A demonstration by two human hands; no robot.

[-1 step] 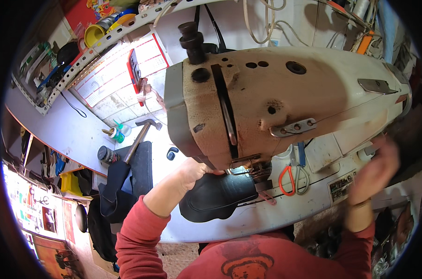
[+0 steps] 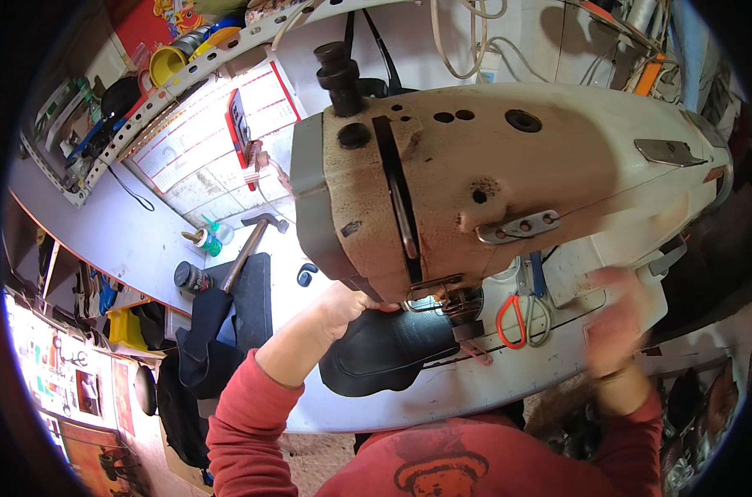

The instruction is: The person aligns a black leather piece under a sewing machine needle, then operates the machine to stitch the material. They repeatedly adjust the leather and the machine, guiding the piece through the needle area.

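A black leather piece with stitched lines lies on the white machine bed, its far edge under the needle area of a beige sewing machine. With fingers closed at that edge, my left hand grips the leather beside the presser foot; the machine head partly hides the fingertips. My right hand, smeared by motion, is over the right end of the bed, apart from the leather. Nearest to it lie scissors with one orange and one grey-green handle loop.
Left of the machine, a hammer and dark leather strips lie on a black pad. A dark jar, a green bottle and a black earbud-like item stand nearby. A perforated metal shelf runs behind.
My right hand has swept left and slightly down from near the machine's right end, uncovering that end of the bed. My left hand and the leather have stayed in place.
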